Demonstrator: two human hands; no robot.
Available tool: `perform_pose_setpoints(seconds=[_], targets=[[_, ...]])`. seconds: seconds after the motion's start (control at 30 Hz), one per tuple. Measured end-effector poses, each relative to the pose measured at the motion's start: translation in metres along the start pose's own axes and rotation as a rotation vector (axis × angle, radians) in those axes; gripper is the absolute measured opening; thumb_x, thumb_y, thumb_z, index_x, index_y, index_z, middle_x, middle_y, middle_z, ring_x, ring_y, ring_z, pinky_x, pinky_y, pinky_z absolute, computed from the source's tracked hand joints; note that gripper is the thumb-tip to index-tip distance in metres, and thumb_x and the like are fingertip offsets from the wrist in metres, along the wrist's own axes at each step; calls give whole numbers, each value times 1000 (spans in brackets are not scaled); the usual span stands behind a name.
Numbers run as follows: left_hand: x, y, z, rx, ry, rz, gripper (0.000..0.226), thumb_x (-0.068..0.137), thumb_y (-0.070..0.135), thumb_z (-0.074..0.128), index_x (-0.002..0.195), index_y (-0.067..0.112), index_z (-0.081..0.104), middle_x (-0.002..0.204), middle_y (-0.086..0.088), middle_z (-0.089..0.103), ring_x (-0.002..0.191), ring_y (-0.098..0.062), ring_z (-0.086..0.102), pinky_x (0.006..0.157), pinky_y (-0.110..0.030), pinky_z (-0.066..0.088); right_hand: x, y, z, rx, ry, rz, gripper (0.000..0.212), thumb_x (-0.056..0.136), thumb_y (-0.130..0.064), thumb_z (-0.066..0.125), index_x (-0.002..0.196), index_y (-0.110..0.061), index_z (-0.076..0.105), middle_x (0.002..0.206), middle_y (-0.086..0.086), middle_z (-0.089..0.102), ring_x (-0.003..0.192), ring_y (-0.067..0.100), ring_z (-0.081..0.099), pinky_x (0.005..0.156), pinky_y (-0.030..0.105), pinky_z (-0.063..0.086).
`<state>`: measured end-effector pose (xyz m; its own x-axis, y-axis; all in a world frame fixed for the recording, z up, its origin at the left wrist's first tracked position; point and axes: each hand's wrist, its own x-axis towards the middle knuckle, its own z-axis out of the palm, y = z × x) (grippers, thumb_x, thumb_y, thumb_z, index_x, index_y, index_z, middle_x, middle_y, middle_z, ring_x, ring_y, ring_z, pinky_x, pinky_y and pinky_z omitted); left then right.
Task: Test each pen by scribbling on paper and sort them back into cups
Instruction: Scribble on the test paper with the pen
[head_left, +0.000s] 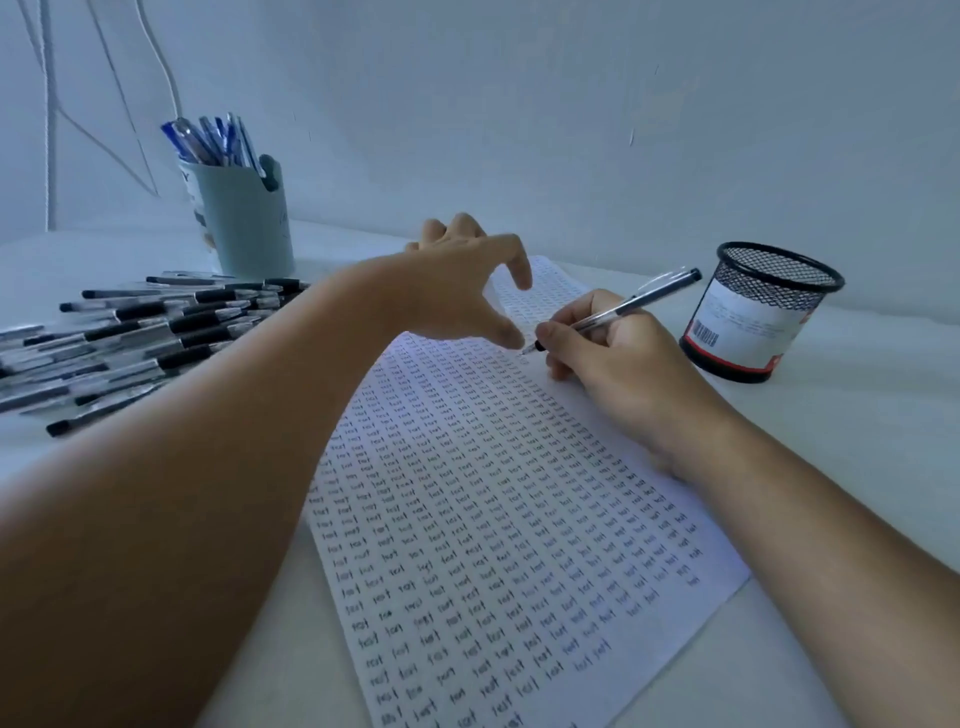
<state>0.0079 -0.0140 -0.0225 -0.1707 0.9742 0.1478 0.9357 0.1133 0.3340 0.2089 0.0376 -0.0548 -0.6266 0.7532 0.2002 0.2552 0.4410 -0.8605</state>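
My right hand (602, 343) grips a clear pen with a black cap end (631, 301), its tip touching the paper (498, 519) near the far right column. The sheet is covered with rows of the handwritten word "test". My left hand (457, 283) hovers over the far part of the sheet, fingers spread and relaxed, holding nothing. A heap of several black-capped pens (140, 338) lies on the table at the left. A pale blue cup (249, 218) with several blue pens stands behind the heap. A black mesh cup (758, 312) stands at the right, its inside hidden.
The white table (857, 415) meets a pale wall right behind the cups. White cords (49, 114) hang down the wall at the far left. The mesh cup carries a white and red label with a barcode.
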Motion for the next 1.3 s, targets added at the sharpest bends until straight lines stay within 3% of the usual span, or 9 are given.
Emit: perform_pose_setpoints(seconds=[0.1,0.23,0.33,0.47,0.67,0.8,0.93,1.1,1.3], targets=[[-2,3,-1,66,-88,27,43,76,60,80,113,48,62,119,11,50,114,-15,40,93,-38,39,-1,-1,-1,-9,-13,-9,14,99,-36,67,99,-23,67,83,-1,76,89,26,71,88,46,57],[-3,6,-3,-72,-194,29,24,85,45,79,107,38,72,98,13,69,85,-5,62,71,-25,42,-3,-1,-4,-60,-13,-38,15,98,-40,68,95,-26,66,80,-7,75,81,18,70,80,41,56],[-5,5,-3,-92,-200,22,22,86,43,79,107,40,73,96,12,70,86,-5,64,72,-25,46,-2,2,-4,-74,-20,-29,14,98,-40,68,96,-27,65,78,-10,74,81,12,70,86,42,59],[-7,5,1,-143,-213,-7,26,82,51,80,106,45,71,95,12,69,90,-11,66,83,-32,49,-4,4,-6,-59,-19,-36,13,98,-38,69,97,-26,66,78,-9,73,82,17,70,86,43,57],[-7,-1,0,-255,-234,-30,19,90,30,78,106,40,75,81,11,63,58,4,50,64,-24,37,-3,10,-10,41,6,-4,13,101,-36,67,97,-23,65,79,-9,75,80,10,69,95,50,57],[-6,-4,2,-286,-225,-32,15,88,33,79,101,41,77,75,15,61,67,-2,52,72,-26,38,-1,11,-7,14,-42,-8,15,101,-38,66,99,-24,64,79,-11,74,81,7,68,96,44,58],[-6,-4,5,-266,-188,-34,10,86,40,80,96,41,78,69,20,56,65,-1,50,68,-25,37,0,10,-5,1,-60,-15,14,101,-37,65,99,-23,64,79,-11,74,79,6,66,95,44,57],[-5,-1,11,-253,-142,-41,3,87,37,80,90,37,77,84,11,62,79,-10,56,73,-27,41,0,10,-4,-8,-52,-12,13,102,-36,65,99,-23,64,78,-12,74,79,7,65,95,44,55],[-4,-4,10,-282,-154,-49,4,86,35,81,88,37,79,82,11,63,78,-9,56,77,-27,43,-1,10,-4,-14,-40,-6,12,102,-36,64,98,-24,64,78,-14,74,75,2,65,88,36,55]])
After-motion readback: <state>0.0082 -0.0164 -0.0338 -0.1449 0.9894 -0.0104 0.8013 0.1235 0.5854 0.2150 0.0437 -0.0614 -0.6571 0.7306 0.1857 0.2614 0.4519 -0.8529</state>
